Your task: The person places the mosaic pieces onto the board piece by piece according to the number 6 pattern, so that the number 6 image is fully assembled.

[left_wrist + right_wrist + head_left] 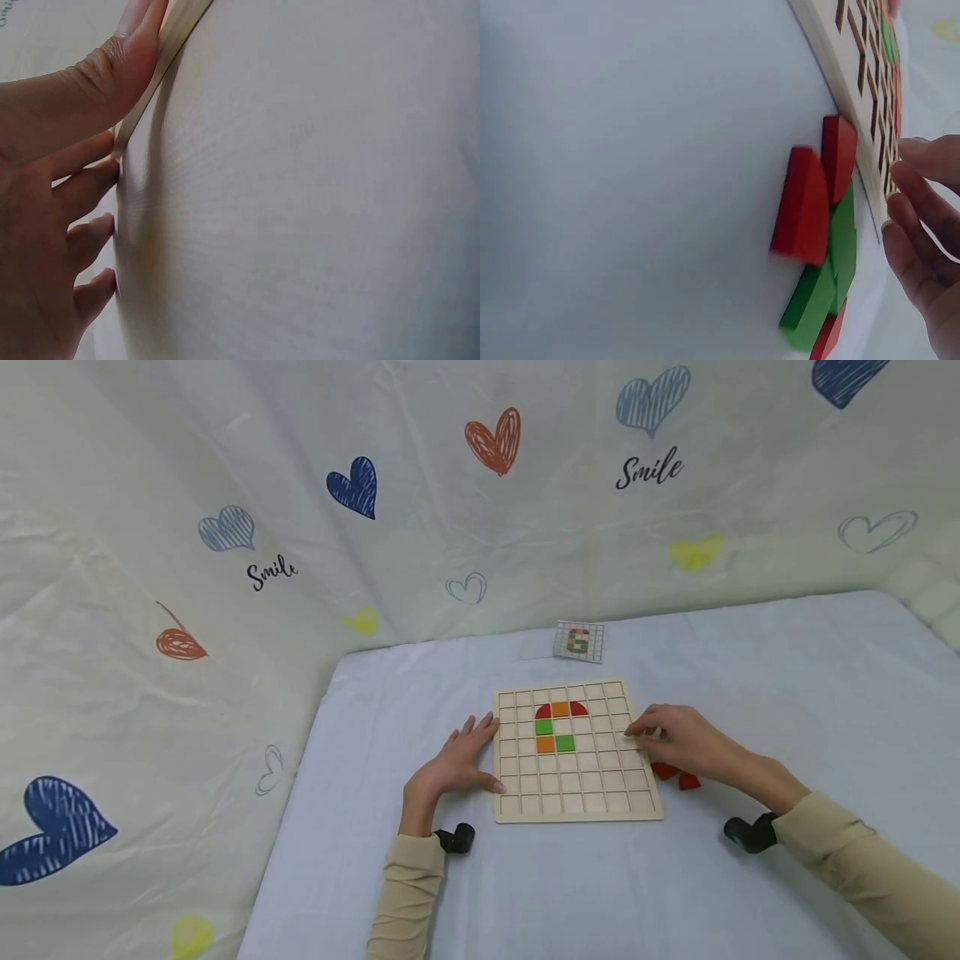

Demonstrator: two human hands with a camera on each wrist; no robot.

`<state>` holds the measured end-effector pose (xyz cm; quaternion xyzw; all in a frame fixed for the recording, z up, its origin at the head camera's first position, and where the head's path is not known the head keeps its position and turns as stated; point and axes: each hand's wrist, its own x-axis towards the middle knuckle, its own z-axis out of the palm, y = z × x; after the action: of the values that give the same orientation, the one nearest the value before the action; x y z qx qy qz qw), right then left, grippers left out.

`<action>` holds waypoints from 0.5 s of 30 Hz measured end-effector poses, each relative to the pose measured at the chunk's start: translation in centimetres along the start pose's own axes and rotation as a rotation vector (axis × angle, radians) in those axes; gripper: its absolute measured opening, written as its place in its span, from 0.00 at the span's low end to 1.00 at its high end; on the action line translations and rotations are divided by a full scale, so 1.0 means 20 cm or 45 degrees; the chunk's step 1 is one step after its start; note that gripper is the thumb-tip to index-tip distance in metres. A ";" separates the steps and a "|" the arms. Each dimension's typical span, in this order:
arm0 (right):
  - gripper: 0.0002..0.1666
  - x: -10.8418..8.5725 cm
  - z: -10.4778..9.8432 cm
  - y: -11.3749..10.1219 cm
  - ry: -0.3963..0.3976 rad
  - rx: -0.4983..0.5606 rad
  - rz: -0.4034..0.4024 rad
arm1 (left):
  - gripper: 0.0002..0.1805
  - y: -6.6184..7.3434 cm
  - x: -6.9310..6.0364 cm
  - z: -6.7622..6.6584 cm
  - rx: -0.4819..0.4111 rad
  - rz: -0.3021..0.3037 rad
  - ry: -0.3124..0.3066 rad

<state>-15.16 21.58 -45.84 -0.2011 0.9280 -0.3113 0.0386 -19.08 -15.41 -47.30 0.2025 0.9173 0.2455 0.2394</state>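
Note:
A light wooden grid board lies on the table. In its upper middle sit red quarter-round blocks, orange square blocks and green square blocks. My left hand rests along the board's left edge, fingers spread and thumb touching near the lower corner. Over the right edge hovers my right hand, its fingers loosely bent, and no block shows between thumb and fingertips. Beneath that hand, loose red blocks and green blocks lie beside the board.
A small pattern card with a coloured figure on a grid lies behind the board. White cloth covers the table. A curtain printed with hearts hangs behind it.

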 end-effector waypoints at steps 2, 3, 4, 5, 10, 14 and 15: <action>0.10 -0.02 -0.01 0.02 -0.011 0.001 0.019 | 0.63 0.00 0.00 0.00 0.001 -0.005 -0.005; 0.10 -0.03 -0.01 0.03 -0.017 -0.001 0.029 | 0.63 0.00 0.00 0.00 0.000 -0.009 -0.005; 0.10 -0.05 -0.02 0.04 -0.019 -0.009 0.028 | 0.63 0.00 0.00 0.00 -0.002 -0.010 -0.006; 0.10 -0.06 -0.02 0.04 -0.021 -0.019 0.021 | 0.63 0.00 -0.01 0.00 -0.002 -0.013 -0.007; 0.12 -0.10 -0.03 0.08 -0.068 -0.050 0.019 | 0.63 0.00 0.00 0.00 0.003 -0.013 -0.010; 0.15 -0.13 -0.04 0.10 -0.151 -0.046 0.022 | 0.63 0.00 0.00 0.00 0.006 -0.010 -0.010; 0.16 -0.13 -0.04 0.10 -0.167 -0.051 0.024 | 0.64 0.00 0.00 0.00 0.011 -0.011 -0.013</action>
<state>-13.57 24.47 -46.51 -0.2131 0.9313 -0.2786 0.0984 -19.07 -15.37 -47.39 0.2007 0.9180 0.2396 0.2441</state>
